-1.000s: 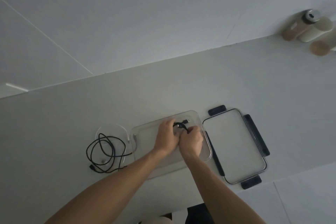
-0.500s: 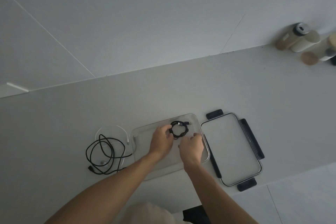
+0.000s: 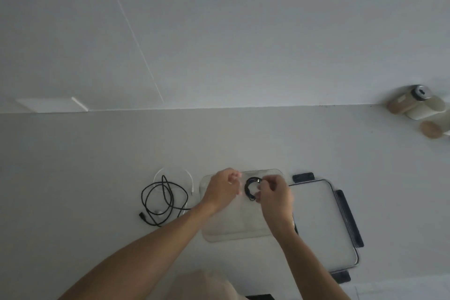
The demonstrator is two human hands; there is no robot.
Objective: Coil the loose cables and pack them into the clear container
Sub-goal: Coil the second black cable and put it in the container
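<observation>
A small coiled black cable [image 3: 248,189] lies in the far part of the clear container [image 3: 231,229]. My right hand [image 3: 276,196] is at the coil's right side, its curled fingertips pinching the loop. My left hand [image 3: 221,189] hovers over the container's left part, just left of the coil, fingers loosely curled and holding nothing. A loose black cable [image 3: 162,202] lies tangled on the counter to the left of the container. A thin white cable [image 3: 173,171] arcs beneath and behind it.
The container's lid [image 3: 321,221], with dark clips on its edges, lies flat right of the container. Several jars [image 3: 414,105] stand at the far right by the wall. The counter's near edge runs just below the lid.
My left hand has let go of the coil and drawn slightly left. My right hand has moved up onto the coil's right side. The coil stays in the container.
</observation>
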